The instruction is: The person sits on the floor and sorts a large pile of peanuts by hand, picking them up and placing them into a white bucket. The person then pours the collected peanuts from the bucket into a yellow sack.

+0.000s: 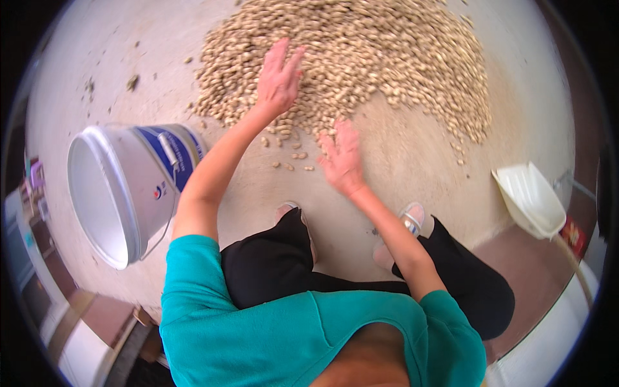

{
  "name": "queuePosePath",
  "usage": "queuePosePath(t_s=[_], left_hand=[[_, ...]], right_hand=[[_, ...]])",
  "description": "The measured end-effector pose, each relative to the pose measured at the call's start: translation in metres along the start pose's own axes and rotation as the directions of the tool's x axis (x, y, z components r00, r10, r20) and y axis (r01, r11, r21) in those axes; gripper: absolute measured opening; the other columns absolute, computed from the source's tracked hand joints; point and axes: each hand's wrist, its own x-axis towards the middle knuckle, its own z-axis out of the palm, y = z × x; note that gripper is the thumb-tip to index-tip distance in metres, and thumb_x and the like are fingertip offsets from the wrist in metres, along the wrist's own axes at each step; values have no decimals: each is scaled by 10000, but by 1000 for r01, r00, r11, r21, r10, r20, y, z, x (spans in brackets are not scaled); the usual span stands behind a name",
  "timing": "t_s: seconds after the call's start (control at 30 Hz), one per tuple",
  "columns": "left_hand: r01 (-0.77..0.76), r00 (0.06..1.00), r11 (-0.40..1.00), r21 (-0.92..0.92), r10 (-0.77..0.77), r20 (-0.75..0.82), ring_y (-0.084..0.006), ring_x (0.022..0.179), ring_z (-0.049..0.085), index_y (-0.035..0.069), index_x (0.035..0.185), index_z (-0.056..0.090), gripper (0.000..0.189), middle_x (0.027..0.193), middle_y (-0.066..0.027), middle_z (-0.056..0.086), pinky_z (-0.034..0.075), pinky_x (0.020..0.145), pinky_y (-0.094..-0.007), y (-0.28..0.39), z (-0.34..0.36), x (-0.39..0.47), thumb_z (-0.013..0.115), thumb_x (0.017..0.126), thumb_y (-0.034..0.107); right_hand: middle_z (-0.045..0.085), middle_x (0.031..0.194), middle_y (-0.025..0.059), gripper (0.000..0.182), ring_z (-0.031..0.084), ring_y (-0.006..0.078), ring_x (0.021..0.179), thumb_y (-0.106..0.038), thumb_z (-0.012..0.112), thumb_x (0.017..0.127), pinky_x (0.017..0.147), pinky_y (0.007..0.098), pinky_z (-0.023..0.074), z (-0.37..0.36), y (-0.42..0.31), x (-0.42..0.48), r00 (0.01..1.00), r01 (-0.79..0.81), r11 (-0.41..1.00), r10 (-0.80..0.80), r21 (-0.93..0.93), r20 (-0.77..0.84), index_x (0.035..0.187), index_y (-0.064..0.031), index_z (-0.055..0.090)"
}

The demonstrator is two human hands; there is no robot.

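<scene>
A broad heap of unshelled peanuts (367,63) is spread over the concrete floor before me. My left hand (280,80) lies over the heap's left part, palm down, with its fingers apart. Lower and further right, my right hand (342,157) is at the near edge of the heap, somewhat blurred, fingertips by the closest peanuts. Neither hand appears to grip anything, though the undersides of both palms are hidden. A few loose peanuts (288,166) lie on the floor between my hands and my feet.
Left of my arm, a white plastic bucket (104,193) with a blue label and wire handle lies tipped, its mouth towards me. A white plastic scoop shovel (529,198) with a long handle is at the right. Small dark debris (132,82) dots the floor at upper left.
</scene>
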Motion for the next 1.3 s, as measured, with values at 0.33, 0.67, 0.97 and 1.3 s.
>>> queuePosePath(t_s=[0.33,0.67,0.97,1.3], left_hand=[[923,376,291,254,-827,-419,-469,1431,250,221,1546,318,656,1509,-355,286,175,1163,-574,-128,-22,-107,483,978,504],[787,612,613,-70,-790,-32,-415,1445,264,207,1511,381,683,1583,-248,198,366,1124,-506,-60,-7,-34,529,928,531],[469,883,848,-247,-443,158,-404,1492,139,130,1497,381,606,1610,-242,124,195,1183,-563,26,-16,-4,549,962,359],[832,486,407,376,-862,-143,-369,1510,103,104,1571,196,621,1612,-256,128,72,1216,-506,-86,-43,-150,367,1042,380]], right_hand=[[319,1583,126,568,249,314,1485,-357,661,877,1194,584,137,77,-12,57,836,436,897,-374,-71,401,1421,-304,506],[201,1640,7,482,117,299,1520,-342,467,1016,1229,513,67,-11,110,126,962,268,768,-177,-581,210,1493,-362,400],[227,1627,84,541,123,410,1498,-302,504,994,1172,643,80,-49,151,131,993,64,804,8,-592,118,1517,-355,374],[176,1620,199,561,146,426,1490,-222,527,968,1180,609,111,-21,155,75,997,-50,879,13,-475,-82,1511,-281,399]])
